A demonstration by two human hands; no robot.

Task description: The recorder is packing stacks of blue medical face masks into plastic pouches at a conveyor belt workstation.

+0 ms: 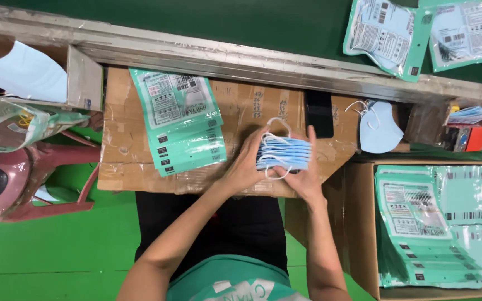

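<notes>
My left hand (246, 164) and right hand (303, 173) are both clamped on a stack of blue face masks (283, 154), soft pleated cloth w/ thin white ear loops curling off the top and bottom edges. Left fingers wrap the stack's near-left end, right thumb and fingers pinch the right end; the stack sits edge-on, just above the cardboard sheet (124, 150) on my lap.

Landmark = that cardboard sheet: flat, brown, creased, glossy w/ tape strips. On its left half lies a fanned pile of mint-green pouches (182, 125), slick plastic, rectangular, printed panel on the top one. At its far edge, right of center, a black flat rectangle (319, 113), prob. a phone, can't be sure. Right of that, a single pale blue mask (379, 129) w/ loose loops, lying just off the sheet's corner.

Beyond the sheet a worn metal rail (224, 58), scuffed and dull. Right of the sheet, an open carton (358, 223) holding more mint pouches (436, 223), cut off by the frame edge. Left of the sheet, a maroon plastic stool (23, 184), partly hidden under a crinkled clear bag (12, 125).

How many masks are in the stack: can't tell. My palms are hidden behind the stack.
</notes>
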